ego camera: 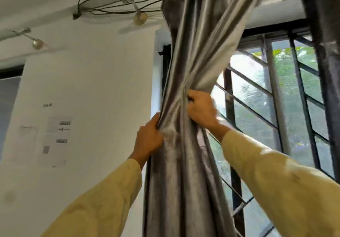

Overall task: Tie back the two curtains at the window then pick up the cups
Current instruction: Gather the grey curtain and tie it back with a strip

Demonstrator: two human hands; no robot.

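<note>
A shiny grey curtain (191,56) hangs from a metal rod at the top and is gathered into a twisted bunch at the left side of the window. My left hand (148,139) grips the bunch's left edge, fingers curled into the folds. My right hand (201,110) grips the fabric slightly higher on the right side, where the cloth is pulled in from the window. A second dark curtain (323,52) hangs at the far right edge. No cups are in view.
The window (261,96) has dark metal bars with greenery behind it. A white wall (92,89) on the left carries a paper notice (57,139). Cables (114,2) and rod brackets run along the top.
</note>
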